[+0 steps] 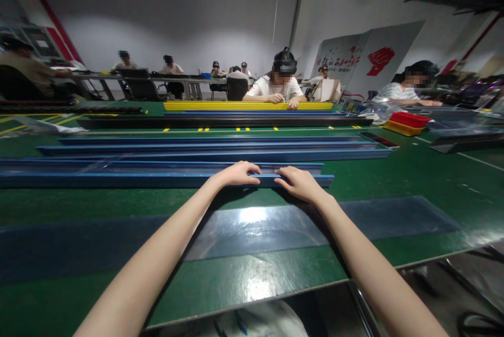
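My left hand (pixel 238 173) bends over the near wall of a long blue channel rail (pixel 118 181), its thumb on the outer face and its fingers reaching inside. A short way to the right, my right hand (pixel 299 182) grips the same wall in a like way, close to the rail's right end. The fingertips of both hands are partly hidden by the wall. The rail lies lengthwise on the green table (pixel 232 284). Between the rail and my body a long clear plastic strip (pixel 275 232) lies flat, shining under the lamps.
Beyond are more blue rails (pixel 220 154), a black rail (pixel 220 122), and a yellow rail (pixel 220 106) held by a person (pixel 271 85) opposite. At the right are red and yellow trays (pixel 407 123) and a dark flat device (pixel 378 140). Other people sit farther back.
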`<state>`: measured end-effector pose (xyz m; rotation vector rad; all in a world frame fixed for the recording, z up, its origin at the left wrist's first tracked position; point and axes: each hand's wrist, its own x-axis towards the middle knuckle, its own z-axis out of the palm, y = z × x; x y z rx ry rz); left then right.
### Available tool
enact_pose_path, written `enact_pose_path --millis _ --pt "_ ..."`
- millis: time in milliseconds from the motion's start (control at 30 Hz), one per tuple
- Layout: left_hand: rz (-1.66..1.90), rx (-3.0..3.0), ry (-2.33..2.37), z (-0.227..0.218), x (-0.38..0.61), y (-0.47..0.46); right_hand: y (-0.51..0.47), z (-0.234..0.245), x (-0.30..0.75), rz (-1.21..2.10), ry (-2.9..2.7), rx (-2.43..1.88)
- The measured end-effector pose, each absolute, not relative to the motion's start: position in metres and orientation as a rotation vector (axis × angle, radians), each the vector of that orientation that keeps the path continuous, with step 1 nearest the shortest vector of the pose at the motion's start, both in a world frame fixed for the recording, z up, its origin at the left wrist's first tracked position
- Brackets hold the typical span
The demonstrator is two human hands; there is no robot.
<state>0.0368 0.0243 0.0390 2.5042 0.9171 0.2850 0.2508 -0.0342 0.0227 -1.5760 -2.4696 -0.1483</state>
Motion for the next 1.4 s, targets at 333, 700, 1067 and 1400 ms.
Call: enact_pose_path --millis 333,700,1067,1400 --pt "0.324 2.473 0.944 0.0349 0.0366 0.0268 -0.0356 0.0240 0.2492 -0.163 -2.494 -1.588" --pt "0.291 2.497 0.960 0.0380 0.0366 0.0250 -0.0346 0.0232 0.2487 -0.232 -2.514 -1.617" --pt "0.359 2.464 0.869 0.0321 0.0361 0.0285 -0.0347 0.0243 0.2479 -0.232 -2.522 -1.629" --pt "0.365 2.470 0.914 0.0350 0.0355 0.0270 -0.0348 0.0243 0.2480 -0.232 -2.524 -1.622"
